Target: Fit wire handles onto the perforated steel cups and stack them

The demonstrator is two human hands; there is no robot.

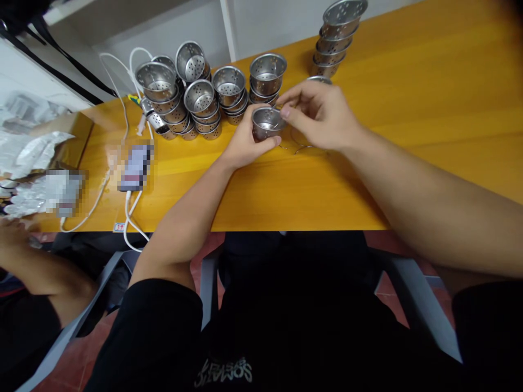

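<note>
My left hand [245, 142] is wrapped round a small perforated metal cup [267, 130], its mouth facing up. At the cup's rim, my right hand [318, 111] pinches something thin, perhaps a wire, too small to make out clearly. Thin wire pieces [308, 147] lie on the table just right of the cup. Behind my hands stands a stack of perforated cups [267, 76], and part of another cup [320, 80] shows beyond my right hand.
Several cup stacks [200, 103] stand at the back left, and a tall stack [337, 38] at the back right. A phone [135, 167] with white cables lies left on the table [302, 201]. Plastic bags [36, 149] and another person's arm [44, 272] are at far left.
</note>
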